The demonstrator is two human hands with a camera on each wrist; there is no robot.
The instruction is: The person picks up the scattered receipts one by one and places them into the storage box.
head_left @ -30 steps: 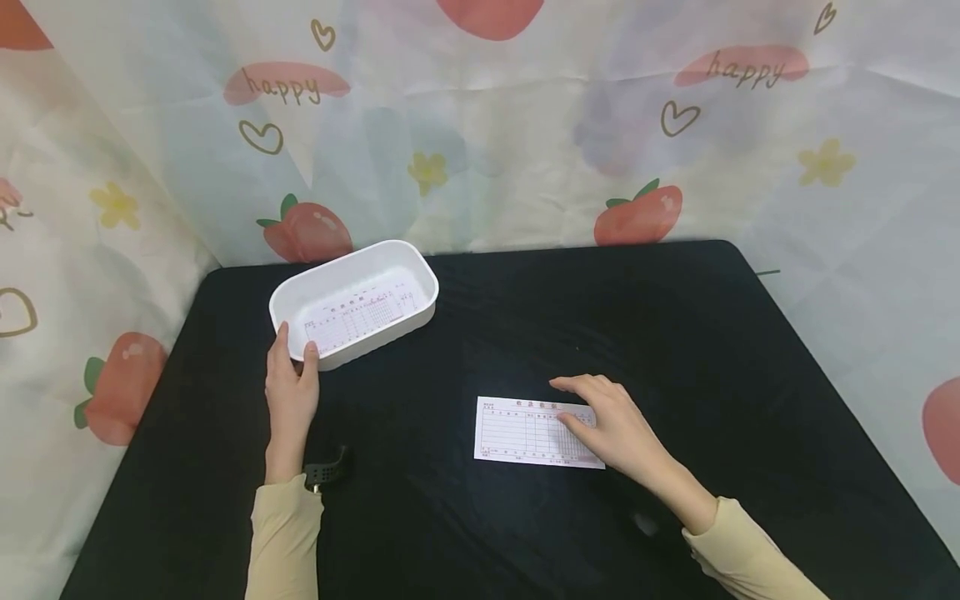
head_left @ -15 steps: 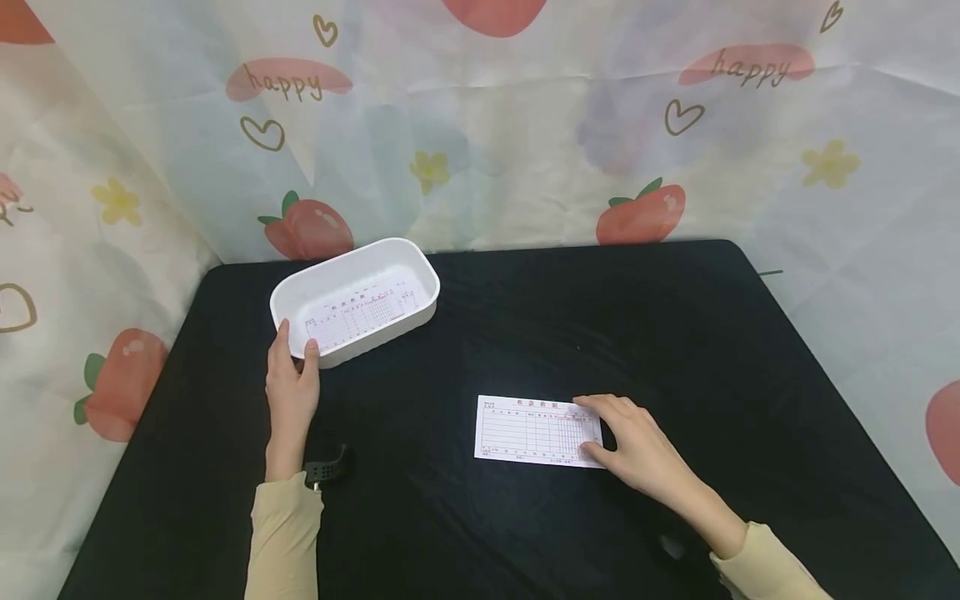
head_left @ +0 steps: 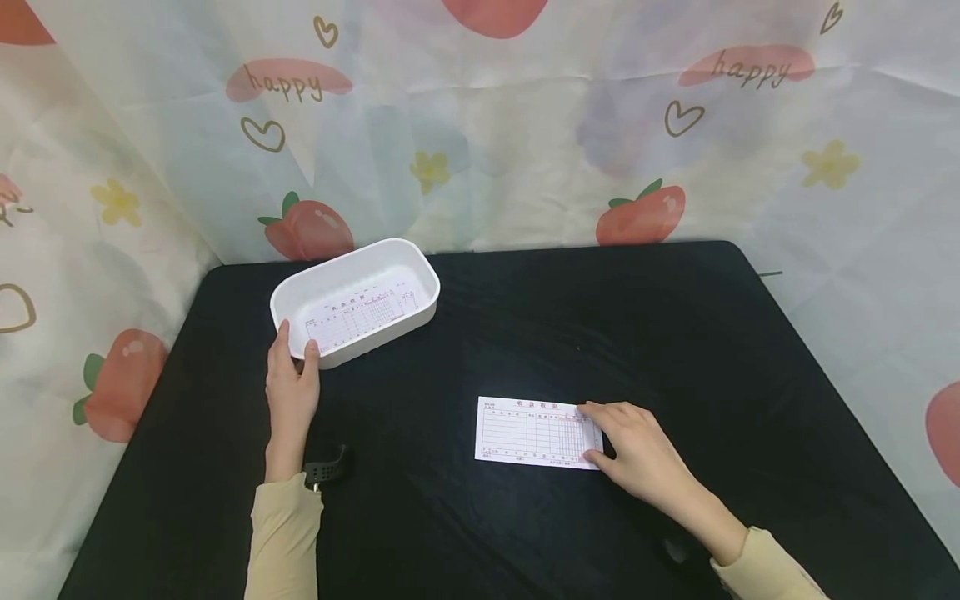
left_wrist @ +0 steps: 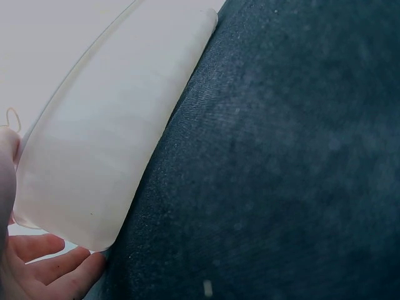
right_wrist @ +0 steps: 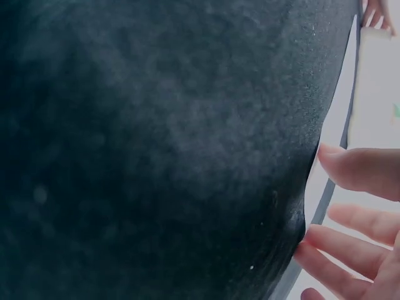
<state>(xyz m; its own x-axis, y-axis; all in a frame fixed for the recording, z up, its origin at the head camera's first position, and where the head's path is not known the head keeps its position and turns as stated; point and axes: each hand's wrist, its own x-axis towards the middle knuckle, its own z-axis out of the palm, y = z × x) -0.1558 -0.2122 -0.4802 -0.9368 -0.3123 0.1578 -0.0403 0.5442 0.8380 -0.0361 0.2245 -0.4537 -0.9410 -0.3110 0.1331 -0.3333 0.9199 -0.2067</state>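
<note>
Printed receipt slip [head_left: 536, 432] lies flat on the black worktop [head_left: 675, 333], front-centre, well apart from the white tray [head_left: 296, 292] at back left. My right hand [head_left: 637, 450] sits at the slip's right end, fingers [head_left: 592, 410] loosely curved w/ tips on the paper's edge, thumb at the lower corner; looks like a pinch being set up, but I can't tell if the edge is actually off the cloth yet. Left hand [head_left: 291, 387] holds the tray's near corner, thumb and fingers either side of the rim, steadying it. A 2nd slip [head_left: 360, 315] already lies inside the tray. Step, as I judge it: getting a grip on the slip. Next move needs a fingertip under the thin edge, since flat paper on cloth gives little to grab. Vs 1 s ago: right hand has slid from mid-slip to its right end, wrist drawn back toward me; slip, tray and left hand haven't shifted. Peach-print backdrop [head_left: 480, 125] behind.
</note>
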